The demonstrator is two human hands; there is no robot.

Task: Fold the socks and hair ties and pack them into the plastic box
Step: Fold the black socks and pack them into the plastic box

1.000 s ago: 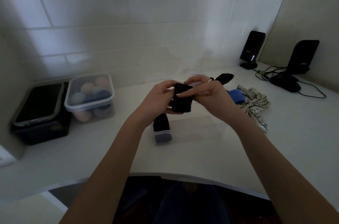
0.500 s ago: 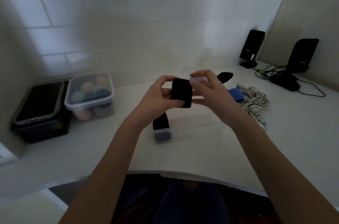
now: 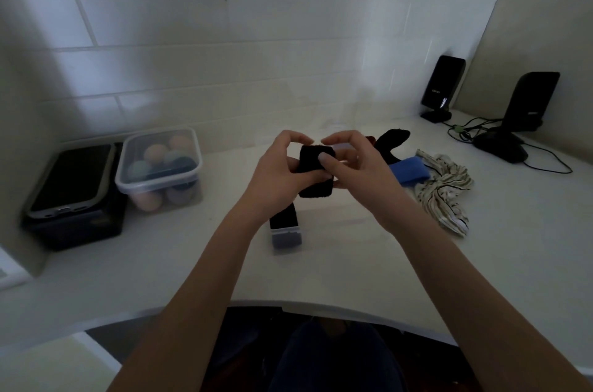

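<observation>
A folded black sock is held in the air above the counter between both hands. My left hand grips its left side and my right hand presses its front with the thumb. Below them lies a clear plastic box, hard to see, with a dark folded item at its left end. Behind my right hand lie another black sock, a blue folded piece and a striped cloth item.
At the left stand a lidded plastic tub holding coloured balls and a dark box with a phone on top. Two black speakers with cables stand at the back right. The counter's curved front edge is near my body.
Both hands turned and pressed the black sock, which now sits a little lower with my right thumb on its front. Nothing else on the counter has moved.
</observation>
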